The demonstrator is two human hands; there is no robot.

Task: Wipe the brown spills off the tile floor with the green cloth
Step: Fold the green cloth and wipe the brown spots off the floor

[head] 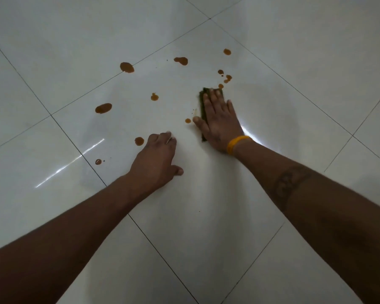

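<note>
My right hand (217, 119) lies flat, fingers spread, pressing the green cloth (202, 102) onto the white tile floor (184, 205); only the cloth's left edge and top corner show from under the palm. Several brown spills dot the tile: a drop (187, 120) by my right thumb, a cluster (226, 78) just beyond the fingertips, blots at the far side (181, 60) (126, 67), and others to the left (103, 108) (154, 96) (139, 141). My left hand (157, 155) rests on the floor with curled fingers, holding nothing, right beside a spill.
Glossy white tiles with dark grout lines (79, 150) stretch all around. A yellow band (236, 144) circles my right wrist. Bright light reflections streak the floor at the left (70, 163) and beside the right wrist.
</note>
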